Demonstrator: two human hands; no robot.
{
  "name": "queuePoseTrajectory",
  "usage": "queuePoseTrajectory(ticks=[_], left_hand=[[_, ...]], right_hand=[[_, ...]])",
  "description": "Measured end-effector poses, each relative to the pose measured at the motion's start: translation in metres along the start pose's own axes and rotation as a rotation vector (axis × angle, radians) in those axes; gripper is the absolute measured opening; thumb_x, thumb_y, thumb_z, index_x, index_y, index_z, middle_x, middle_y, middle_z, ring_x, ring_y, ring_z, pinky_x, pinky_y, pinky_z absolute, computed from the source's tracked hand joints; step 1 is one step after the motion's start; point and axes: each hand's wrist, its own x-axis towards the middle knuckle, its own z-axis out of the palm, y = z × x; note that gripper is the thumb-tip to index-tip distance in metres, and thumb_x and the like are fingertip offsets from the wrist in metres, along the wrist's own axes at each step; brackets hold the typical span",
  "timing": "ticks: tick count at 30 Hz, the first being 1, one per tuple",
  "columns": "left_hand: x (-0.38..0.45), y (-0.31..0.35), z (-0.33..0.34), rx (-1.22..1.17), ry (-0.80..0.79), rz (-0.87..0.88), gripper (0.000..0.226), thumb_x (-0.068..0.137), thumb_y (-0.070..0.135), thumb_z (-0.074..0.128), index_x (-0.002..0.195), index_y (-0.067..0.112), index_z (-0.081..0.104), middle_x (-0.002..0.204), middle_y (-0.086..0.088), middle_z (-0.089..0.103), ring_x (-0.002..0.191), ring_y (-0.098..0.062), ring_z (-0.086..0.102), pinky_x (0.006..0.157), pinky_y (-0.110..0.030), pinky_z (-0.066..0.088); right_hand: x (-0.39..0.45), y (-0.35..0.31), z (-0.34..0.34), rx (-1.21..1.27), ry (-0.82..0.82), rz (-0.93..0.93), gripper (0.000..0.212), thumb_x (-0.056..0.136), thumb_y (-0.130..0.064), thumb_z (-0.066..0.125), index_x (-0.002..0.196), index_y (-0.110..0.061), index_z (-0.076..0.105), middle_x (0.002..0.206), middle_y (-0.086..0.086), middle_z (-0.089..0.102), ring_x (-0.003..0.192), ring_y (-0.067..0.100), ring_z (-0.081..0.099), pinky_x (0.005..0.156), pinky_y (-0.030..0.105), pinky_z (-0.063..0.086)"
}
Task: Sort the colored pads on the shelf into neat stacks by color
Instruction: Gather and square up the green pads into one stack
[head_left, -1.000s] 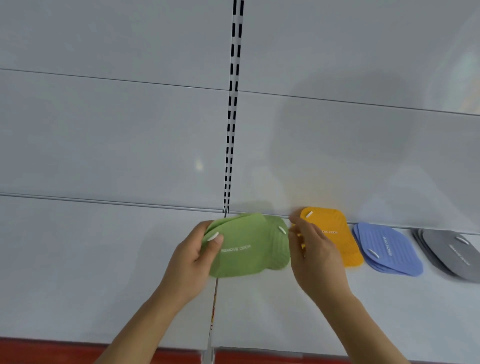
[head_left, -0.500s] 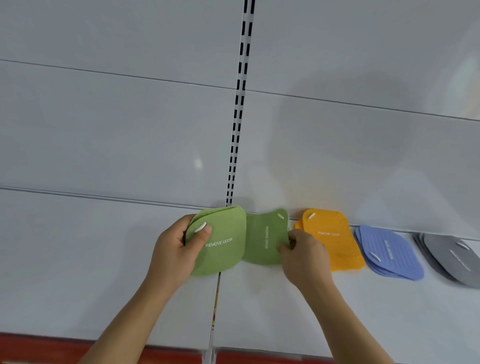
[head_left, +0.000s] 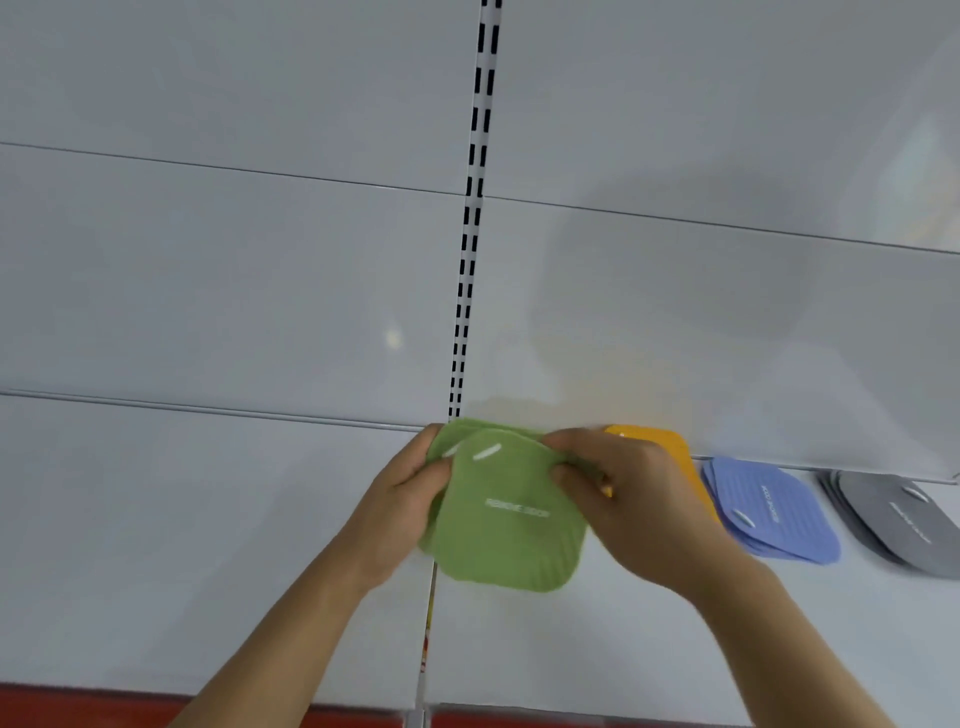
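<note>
A small bunch of green pads (head_left: 504, 525) with white lettering is held between both hands, above the white shelf (head_left: 208, 545). My left hand (head_left: 400, 509) pinches its left edge and my right hand (head_left: 623, 504) grips its right edge. Behind my right hand lies an orange stack (head_left: 670, 447), mostly hidden. A blue stack (head_left: 769, 514) lies to its right, and a grey stack (head_left: 898, 519) sits at the far right, partly cut off by the frame edge.
The shelf's white back panel (head_left: 260, 286) rises right behind the pads, with a slotted upright rail (head_left: 470, 249) at the middle. A seam (head_left: 428, 623) splits the shelf under the green pads. A red strip (head_left: 78, 701) runs along the front edge.
Half a second ago two green pads were held apart, one in each hand. They are now brought together into one overlapping bunch held by both hands, slightly nearer to me.
</note>
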Motion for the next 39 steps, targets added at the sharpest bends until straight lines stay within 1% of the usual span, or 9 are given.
queuePoseTrajectory(ticks=[3, 9, 12, 15, 19, 23, 25, 31, 39], left_hand=[[-0.004, -0.01, 0.011, -0.064, -0.072, -0.025, 0.032, 0.099, 0.022, 0.046, 0.117, 0.024, 0.073, 0.114, -0.007, 0.075, 0.1, -0.019, 0.068, 0.088, -0.038, 0.049], [-0.005, -0.022, 0.009, -0.062, -0.013, 0.007, 0.037, 0.093, 0.029, 0.043, 0.112, 0.013, 0.07, 0.117, -0.027, 0.068, 0.099, -0.025, 0.063, 0.091, -0.045, 0.043], [-0.007, -0.025, 0.005, -0.037, -0.018, 0.016, 0.038, 0.093, 0.03, 0.043, 0.112, 0.018, 0.073, 0.115, -0.022, 0.071, 0.102, -0.028, 0.066, 0.094, -0.048, 0.045], [-0.01, -0.028, -0.003, -0.02, -0.029, 0.044, 0.04, 0.096, 0.028, 0.043, 0.119, 0.021, 0.075, 0.124, -0.014, 0.074, 0.122, -0.036, 0.065, 0.109, -0.056, 0.044], [-0.014, -0.02, -0.002, 0.122, -0.079, 0.132, 0.029, 0.094, 0.044, 0.061, 0.119, 0.033, 0.071, 0.118, -0.003, 0.075, 0.114, -0.024, 0.069, 0.1, -0.044, 0.052], [-0.01, -0.025, 0.004, 0.337, -0.03, 0.184, 0.02, 0.105, 0.02, 0.063, 0.109, 0.04, 0.064, 0.097, 0.01, 0.071, 0.088, -0.01, 0.064, 0.082, -0.035, 0.05], [-0.01, -0.026, 0.004, 0.327, -0.017, 0.185, 0.018, 0.104, 0.022, 0.064, 0.107, 0.039, 0.065, 0.095, 0.01, 0.07, 0.086, -0.009, 0.062, 0.079, -0.032, 0.047], [-0.011, -0.024, 0.003, 0.19, -0.01, 0.16, 0.022, 0.092, 0.032, 0.066, 0.114, 0.033, 0.067, 0.106, 0.0, 0.075, 0.102, -0.023, 0.069, 0.092, -0.044, 0.053], [-0.012, -0.029, -0.002, 0.258, -0.102, 0.103, 0.029, 0.106, 0.01, 0.058, 0.123, 0.033, 0.062, 0.115, 0.006, 0.072, 0.11, -0.013, 0.068, 0.095, -0.027, 0.05]], right_hand=[[-0.003, 0.004, 0.028, -0.03, 0.042, -0.065, 0.008, 0.093, -0.027, 0.071, 0.1, -0.029, 0.076, 0.09, -0.014, 0.066, 0.083, 0.005, 0.058, 0.075, 0.027, 0.05], [-0.012, 0.01, 0.048, -0.041, 0.152, -0.036, 0.012, 0.092, -0.035, 0.072, 0.094, -0.023, 0.074, 0.132, -0.007, 0.06, 0.122, 0.018, 0.054, 0.094, 0.031, 0.05], [-0.011, 0.007, 0.049, 0.027, 0.087, -0.059, 0.01, 0.091, -0.029, 0.075, 0.097, -0.022, 0.069, 0.114, -0.011, 0.063, 0.103, 0.009, 0.06, 0.084, 0.031, 0.054], [-0.011, 0.004, 0.047, 0.031, 0.099, -0.085, 0.008, 0.093, -0.021, 0.074, 0.097, -0.022, 0.067, 0.1, -0.012, 0.062, 0.088, 0.01, 0.06, 0.072, 0.033, 0.054], [-0.012, -0.001, 0.048, -0.021, 0.187, -0.128, 0.01, 0.095, -0.017, 0.072, 0.102, -0.019, 0.065, 0.101, -0.009, 0.063, 0.084, 0.013, 0.06, 0.067, 0.032, 0.053], [-0.023, 0.002, 0.057, 0.021, 0.161, -0.005, 0.032, 0.095, -0.024, 0.072, 0.124, -0.026, 0.058, 0.117, -0.012, 0.065, 0.094, 0.008, 0.062, 0.072, 0.023, 0.054], [-0.026, 0.009, 0.059, 0.031, 0.132, 0.029, 0.034, 0.096, -0.027, 0.071, 0.128, -0.027, 0.058, 0.117, -0.013, 0.064, 0.092, 0.007, 0.061, 0.071, 0.024, 0.053], [-0.034, 0.008, 0.059, 0.093, 0.184, 0.057, 0.019, 0.098, -0.019, 0.067, 0.113, -0.026, 0.058, 0.094, -0.012, 0.066, 0.074, 0.005, 0.056, 0.06, 0.024, 0.046], [-0.042, 0.006, 0.074, 0.113, 0.189, 0.085, 0.019, 0.1, -0.011, 0.061, 0.112, -0.023, 0.054, 0.096, -0.011, 0.059, 0.081, 0.009, 0.057, 0.065, 0.033, 0.048]])
